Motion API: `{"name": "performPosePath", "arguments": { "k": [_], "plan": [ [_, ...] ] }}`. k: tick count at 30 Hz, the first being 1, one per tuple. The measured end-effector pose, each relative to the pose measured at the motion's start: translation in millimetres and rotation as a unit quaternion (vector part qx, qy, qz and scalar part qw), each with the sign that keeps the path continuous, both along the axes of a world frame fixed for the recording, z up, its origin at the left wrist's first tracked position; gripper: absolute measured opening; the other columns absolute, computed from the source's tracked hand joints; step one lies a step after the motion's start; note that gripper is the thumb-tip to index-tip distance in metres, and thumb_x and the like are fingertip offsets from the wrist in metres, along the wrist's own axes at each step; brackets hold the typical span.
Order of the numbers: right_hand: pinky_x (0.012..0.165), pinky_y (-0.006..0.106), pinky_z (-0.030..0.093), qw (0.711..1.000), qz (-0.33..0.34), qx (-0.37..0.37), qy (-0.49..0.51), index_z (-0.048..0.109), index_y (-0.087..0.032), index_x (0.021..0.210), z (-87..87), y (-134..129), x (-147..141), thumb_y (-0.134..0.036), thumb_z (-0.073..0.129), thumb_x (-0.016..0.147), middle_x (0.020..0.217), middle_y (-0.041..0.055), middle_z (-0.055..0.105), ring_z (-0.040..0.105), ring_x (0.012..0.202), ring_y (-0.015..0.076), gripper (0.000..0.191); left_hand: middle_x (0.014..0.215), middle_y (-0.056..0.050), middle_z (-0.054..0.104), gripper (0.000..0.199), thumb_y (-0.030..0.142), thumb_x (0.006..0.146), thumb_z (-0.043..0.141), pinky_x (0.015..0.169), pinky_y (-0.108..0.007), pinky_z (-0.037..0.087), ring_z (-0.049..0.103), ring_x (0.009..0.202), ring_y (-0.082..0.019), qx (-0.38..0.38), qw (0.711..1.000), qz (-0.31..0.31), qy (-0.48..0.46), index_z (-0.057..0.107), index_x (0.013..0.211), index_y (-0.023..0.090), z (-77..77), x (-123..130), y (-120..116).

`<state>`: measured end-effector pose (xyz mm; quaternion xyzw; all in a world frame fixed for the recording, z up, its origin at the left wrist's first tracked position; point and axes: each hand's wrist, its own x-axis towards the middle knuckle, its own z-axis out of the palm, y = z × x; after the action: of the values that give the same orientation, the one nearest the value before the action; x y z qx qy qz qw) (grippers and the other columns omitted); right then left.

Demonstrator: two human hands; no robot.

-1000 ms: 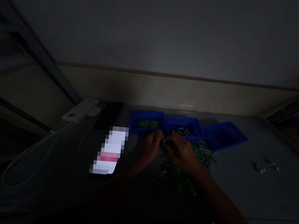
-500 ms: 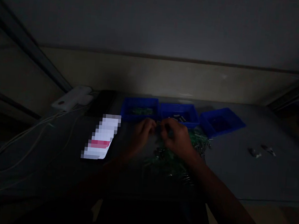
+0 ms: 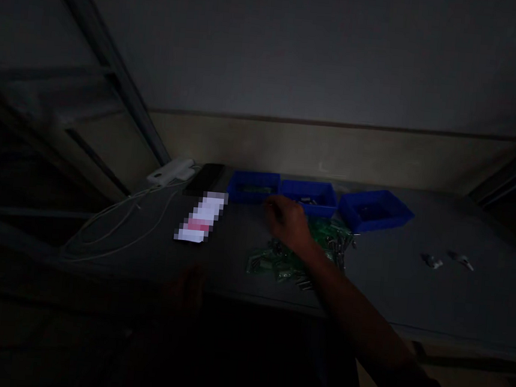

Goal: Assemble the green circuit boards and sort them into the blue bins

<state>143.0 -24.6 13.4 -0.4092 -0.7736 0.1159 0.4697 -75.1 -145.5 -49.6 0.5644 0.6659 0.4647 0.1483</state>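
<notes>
Place: is looking like a workshop
Blue bins (image 3: 324,211): are lining the table (image 3: 381,279)
Small metal parts (image 3: 338,249): are lying heaped nearby

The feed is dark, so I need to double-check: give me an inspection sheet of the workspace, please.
Surface: grey tabletop, dimly lit.
Parts: pile of green and metallic pieces; beyond it, left tray with greenish pieces, middle tray with metallic ones, right tray, contents unclear; all blue.
Clutter: lit phone, dark flat object and white device at left; two small pale items at right.
Hands: right hand in front of the middle tray, fingers curled; left hand in shadow near the front edge; grip unclear for both.
Cables: pale cables looping at left.
Surroundings: wall behind, frame post at left; other people: nothing seen.
</notes>
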Motion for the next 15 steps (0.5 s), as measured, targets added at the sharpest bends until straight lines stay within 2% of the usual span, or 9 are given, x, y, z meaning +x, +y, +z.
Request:
{"name": "performPosePath", "arguments": {
  "k": [2, 5, 7, 9, 12, 15],
  "plan": [
    [0.07, 0.025, 0.044, 1.0, 0.019, -0.002, -0.012, 0.063, -0.016, 0.09, -1.8, -1.8, -3.8, -0.018, 0.045, 0.083, 0.085, 0.0062, 0.066, 0.06, 0.074, 0.0149, 0.019, 0.067, -0.004, 0.06, 0.026, 0.043, 0.077, 0.05, 0.058, -0.031, 0.046, 0.058, 0.067, -0.021, 0.009, 0.999, 0.042, -0.012, 0.059, 0.079, 0.019, 10.1, 0.5, 4.6],
    [0.07, 0.025, 0.043, 0.999, 0.043, -0.014, -0.003, 0.064, -0.016, 0.088, -4.0, -1.9, -6.2, -0.02, 0.045, 0.083, 0.085, 0.0063, 0.066, 0.06, 0.075, 0.015, 0.02, 0.066, -0.002, 0.058, 0.027, 0.041, 0.081, 0.044, 0.055, -0.027, 0.045, 0.056, 0.063, -0.016, 0.031, 0.997, 0.063, -0.023, 0.058, 0.079, 0.018, 39.5, 14.0, 33.6],
    [0.066, 0.024, 0.042, 0.998, 0.035, -0.037, 0.032, 0.064, -0.016, 0.086, -4.7, 0.4, -5.1, -0.023, 0.046, 0.082, 0.08, 0.0046, 0.066, 0.059, 0.07, 0.0144, 0.019, 0.07, -0.001, 0.059, 0.024, 0.037, 0.079, 0.048, 0.054, -0.024, 0.044, 0.055, 0.063, -0.014, 0.06, 0.998, -0.015, -0.02, 0.057, 0.09, 0.018, 59.5, 31.7, 59.2],
    [0.06, 0.024, 0.041, 0.994, 0.015, -0.07, 0.088, 0.063, -0.016, 0.085, -4.7, 5.1, -1.5, -0.028, 0.048, 0.081, 0.073, 0.0023, 0.065, 0.057, 0.063, 0.0135, 0.02, 0.082, -0.002, 0.061, 0.028, 0.034, 0.078, 0.051, 0.054, -0.023, 0.044, 0.056, 0.064, -0.012, 0.085, 0.99, -0.11, -0.01, 0.054, 0.101, 0.018, 71.8, 53.8, 84.4],
    [0.059, 0.024, 0.041, 0.978, -0.002, -0.099, 0.185, 0.062, -0.015, 0.082, -3.9, 15.6, 8.1, -0.036, 0.048, 0.079, 0.069, 0.0014, 0.062, 0.055, 0.061, 0.0133, 0.025, 0.093, -0.006, 0.062, 0.023, 0.024, 0.077, 0.054, 0.061, -0.025, 0.047, 0.058, 0.072, -0.013, 0.122, 0.973, -0.197, 0.008, 0.055, 0.099, 0.016, 72.7, 86.0, 118.5],
    [0.059, 0.024, 0.042, 0.963, -0.014, -0.113, 0.244, 0.06, -0.015, 0.077, -3.1, 27.0, 20.3, -0.04, 0.05, 0.076, 0.067, 0.0009, 0.06, 0.053, 0.061, 0.0132, 0.027, 0.089, -0.005, 0.061, 0.01, 0.021, 0.08, 0.051, 0.073, -0.028, 0.048, 0.058, 0.084, -0.016, 0.188, 0.95, -0.249, 0.013, 0.058, 0.086, 0.017, 64.3, 110.1, 147.2]
  ]
}}
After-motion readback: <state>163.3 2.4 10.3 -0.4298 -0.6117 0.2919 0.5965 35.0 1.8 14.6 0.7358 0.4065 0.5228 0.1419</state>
